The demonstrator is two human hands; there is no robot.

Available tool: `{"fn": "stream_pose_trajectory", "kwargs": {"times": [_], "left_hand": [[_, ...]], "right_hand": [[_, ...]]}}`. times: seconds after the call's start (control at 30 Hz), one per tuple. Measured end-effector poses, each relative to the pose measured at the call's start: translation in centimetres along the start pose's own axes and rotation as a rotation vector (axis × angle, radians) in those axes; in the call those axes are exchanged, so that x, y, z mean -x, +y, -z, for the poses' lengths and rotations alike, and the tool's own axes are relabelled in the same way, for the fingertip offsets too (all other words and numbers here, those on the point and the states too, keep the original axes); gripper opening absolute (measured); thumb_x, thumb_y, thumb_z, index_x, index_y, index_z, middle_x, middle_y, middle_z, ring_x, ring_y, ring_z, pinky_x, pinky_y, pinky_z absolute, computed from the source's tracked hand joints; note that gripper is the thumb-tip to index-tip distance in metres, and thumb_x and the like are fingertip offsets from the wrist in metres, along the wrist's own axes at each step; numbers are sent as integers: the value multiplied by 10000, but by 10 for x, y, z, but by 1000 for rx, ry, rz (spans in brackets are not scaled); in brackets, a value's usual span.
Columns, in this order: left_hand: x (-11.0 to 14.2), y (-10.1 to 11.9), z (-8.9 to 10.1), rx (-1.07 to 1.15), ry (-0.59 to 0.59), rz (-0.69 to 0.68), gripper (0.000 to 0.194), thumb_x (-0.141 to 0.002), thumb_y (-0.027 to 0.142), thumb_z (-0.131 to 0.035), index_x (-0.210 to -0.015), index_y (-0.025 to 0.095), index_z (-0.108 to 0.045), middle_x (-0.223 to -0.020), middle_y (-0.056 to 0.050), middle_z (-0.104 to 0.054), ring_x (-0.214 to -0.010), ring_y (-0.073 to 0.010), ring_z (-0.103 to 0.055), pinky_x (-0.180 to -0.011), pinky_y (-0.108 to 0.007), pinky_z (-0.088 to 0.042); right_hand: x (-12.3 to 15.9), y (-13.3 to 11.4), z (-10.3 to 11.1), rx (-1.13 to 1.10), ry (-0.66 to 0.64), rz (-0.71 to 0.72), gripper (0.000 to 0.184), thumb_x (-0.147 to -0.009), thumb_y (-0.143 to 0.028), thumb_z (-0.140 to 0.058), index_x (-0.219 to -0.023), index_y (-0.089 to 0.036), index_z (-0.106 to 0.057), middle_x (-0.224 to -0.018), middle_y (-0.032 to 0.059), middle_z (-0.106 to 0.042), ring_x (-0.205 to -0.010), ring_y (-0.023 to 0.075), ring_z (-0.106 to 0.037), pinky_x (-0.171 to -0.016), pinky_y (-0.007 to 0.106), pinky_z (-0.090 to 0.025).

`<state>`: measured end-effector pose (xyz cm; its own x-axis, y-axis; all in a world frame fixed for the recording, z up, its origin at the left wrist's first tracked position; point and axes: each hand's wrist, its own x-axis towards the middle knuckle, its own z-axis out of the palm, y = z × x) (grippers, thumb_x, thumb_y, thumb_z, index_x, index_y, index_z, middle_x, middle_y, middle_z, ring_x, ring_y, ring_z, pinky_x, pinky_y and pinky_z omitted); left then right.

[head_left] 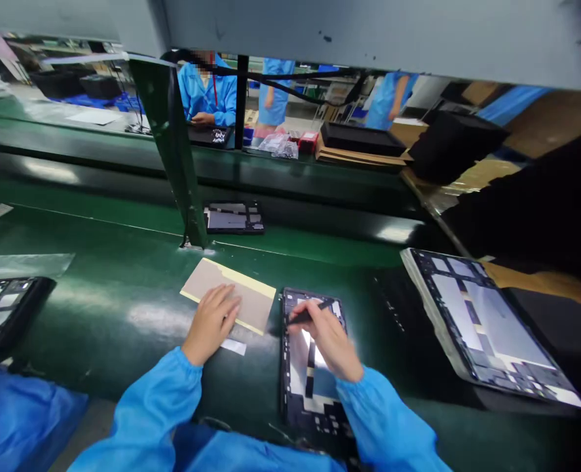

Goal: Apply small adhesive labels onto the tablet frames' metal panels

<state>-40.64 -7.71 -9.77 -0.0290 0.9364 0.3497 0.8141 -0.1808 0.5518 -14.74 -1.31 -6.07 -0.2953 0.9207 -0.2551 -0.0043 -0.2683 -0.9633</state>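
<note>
My left hand lies flat on a greyish paper sheet with yellow edges, its fingers stretched out. A small white strip sits on the bench just below that sheet. Pinched in my right hand is a slim black tool, perhaps tweezers, with its tip at the upper left edge of an opened tablet housing. The housing lies on the bench, its silvery inside facing up and a dark ribbon cable running down the middle. My right hand hides part of it.
A stack of similar housings stands at the right, another housing behind the sheet, more at far left. A green post rises from the bench. Across it a person in blue sits; a grey beam hangs overhead.
</note>
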Motion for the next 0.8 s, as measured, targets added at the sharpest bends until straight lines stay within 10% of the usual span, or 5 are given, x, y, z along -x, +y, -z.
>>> {"fn": "stream_pose_trajectory", "kwargs": {"times": [0.17, 0.4, 0.8], "left_hand": [[-5, -26, -16, -247, -31, 53, 265, -970, 286, -535, -1175, 257, -698, -1418, -103, -602, -1380, -339, -493, -1117, -602, -413], [5, -32, -17, -245, -79, 99, 294, -948, 221, -574, -1219, 272, -676, -1433, -88, -590, -1413, -336, -455, -1140, -618, -383], [4, -28, -16, -212, -74, 115, 313, -927, 185, -590, -1212, 273, -684, -1426, -84, -596, -1417, -332, -451, -1151, -614, -372]], "right_hand": [[-78, -13, -42, -53, -194, 40, 445, -702, -544, -847, -868, -177, -657, -802, 23, -736, -759, 173, -758, -773, 308, -631], [-173, 15, -107, -45, -333, 8, 376, -663, -393, -895, -801, -189, -612, -702, -6, -734, -615, 144, -749, -573, 231, -632], [-189, 31, -113, -47, -348, 25, 434, -619, -437, -904, -799, -196, -592, -677, -12, -737, -578, 139, -739, -531, 213, -607]]}}
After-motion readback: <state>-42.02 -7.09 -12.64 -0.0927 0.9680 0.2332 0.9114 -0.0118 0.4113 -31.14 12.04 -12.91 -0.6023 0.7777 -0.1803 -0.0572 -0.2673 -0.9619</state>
